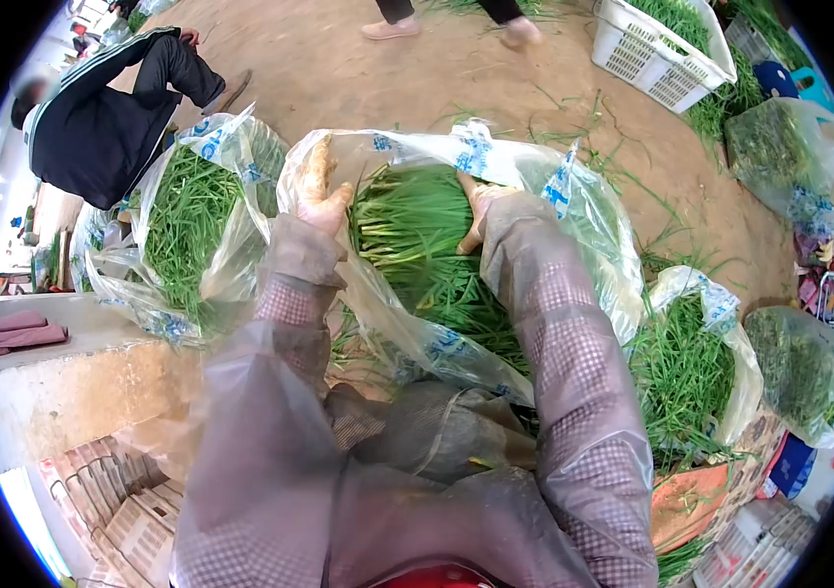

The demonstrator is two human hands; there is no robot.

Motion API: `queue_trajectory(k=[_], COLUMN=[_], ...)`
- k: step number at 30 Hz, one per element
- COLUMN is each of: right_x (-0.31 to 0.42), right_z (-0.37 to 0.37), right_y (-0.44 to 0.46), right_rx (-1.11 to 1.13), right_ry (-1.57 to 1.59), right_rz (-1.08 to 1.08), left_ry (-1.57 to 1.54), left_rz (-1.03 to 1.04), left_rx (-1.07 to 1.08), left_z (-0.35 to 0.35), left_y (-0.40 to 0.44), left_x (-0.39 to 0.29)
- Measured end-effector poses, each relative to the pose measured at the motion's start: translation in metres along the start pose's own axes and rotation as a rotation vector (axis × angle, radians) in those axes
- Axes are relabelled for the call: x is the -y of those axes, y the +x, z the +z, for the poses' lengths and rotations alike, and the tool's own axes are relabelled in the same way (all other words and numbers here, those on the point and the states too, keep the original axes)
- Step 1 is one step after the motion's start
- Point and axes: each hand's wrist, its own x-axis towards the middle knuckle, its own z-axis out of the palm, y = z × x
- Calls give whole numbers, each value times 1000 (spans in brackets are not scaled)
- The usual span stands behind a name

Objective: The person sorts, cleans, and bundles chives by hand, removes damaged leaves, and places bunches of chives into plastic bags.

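Note:
In front of me a clear plastic bag [588, 220] with blue print gapes wide. Inside lies a bundle of chives [407, 220], pale stem ends to the left and green leaves to the right. My left hand [324, 196] grips the bag's left rim, fingers behind the film and thumb on the inner side. My right hand [478, 211] spans the bundle's leafy end, thumb at the far side and fingers nearer me; the fingertips are partly sunk among the leaves. More loose greens fill the bag below the bundle.
Filled bags of greens stand on the left [191, 220] and right [686, 367]. A white crate [662, 59] holds greens at the back right. A seated person [108, 118] is at the left; another person's legs [451, 15] show at the top. Scattered leaves litter the brown floor [309, 69].

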Motion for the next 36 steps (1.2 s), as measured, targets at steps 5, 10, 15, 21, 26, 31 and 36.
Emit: queue_trajectory(k=[5,10,15,21,26,31,36], right_x=[5,11,18,23,24,30,35], right_z=[12,67,110,115,105,95,75], right_y=[-44,-102,-135,-139,-139,-142,-135], right_rx=[128,-276,-426,-567,-388,-291,-138], right_ry=[264,110,115,91,78,78,53], right_rz=[-47,-112,-147,-123,-92,-30,9], left_ry=[-6,-19,-123,-157,351,392,452], left_rz=[-28,-10,-306,-40,-417,-277,-183], left_rx=[5,22,194,362,617,828,835], left_z=[-12,-15,-16,12,-20,-12,-5], left_y=[-11,-17,-27,-45,-43,-70,-100], left_x=[-33,-3,-48,-111,-154,-148,-141])
